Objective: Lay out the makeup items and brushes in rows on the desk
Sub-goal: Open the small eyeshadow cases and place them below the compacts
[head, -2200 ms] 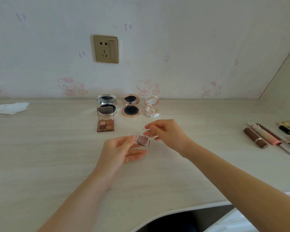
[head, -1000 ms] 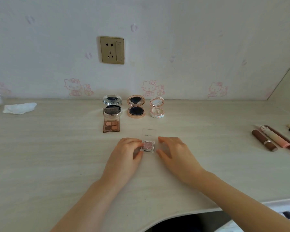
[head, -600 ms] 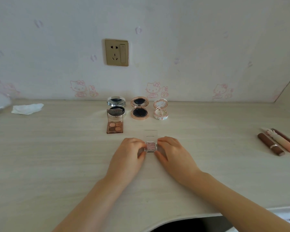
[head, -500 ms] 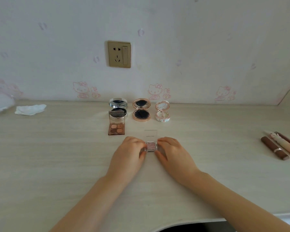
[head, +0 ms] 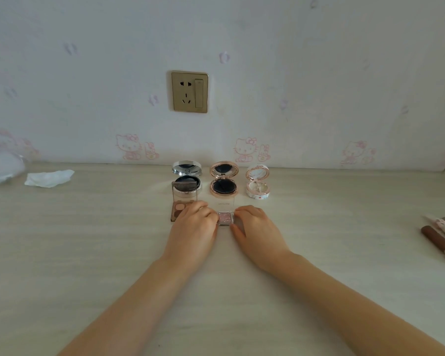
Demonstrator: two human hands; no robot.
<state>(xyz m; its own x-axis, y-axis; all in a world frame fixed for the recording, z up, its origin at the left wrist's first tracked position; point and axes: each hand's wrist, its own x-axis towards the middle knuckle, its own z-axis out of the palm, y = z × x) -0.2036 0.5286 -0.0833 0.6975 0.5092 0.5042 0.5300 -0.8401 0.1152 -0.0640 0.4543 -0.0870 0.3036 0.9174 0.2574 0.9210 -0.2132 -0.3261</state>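
With the left hand and right hand pinching the small pink eyeshadow between them, an uneven nudge could knock its open clear lid or bump the brown palette just beside it.

Both arms fwd, left hand & right hand palms-down, fingertips pinching.
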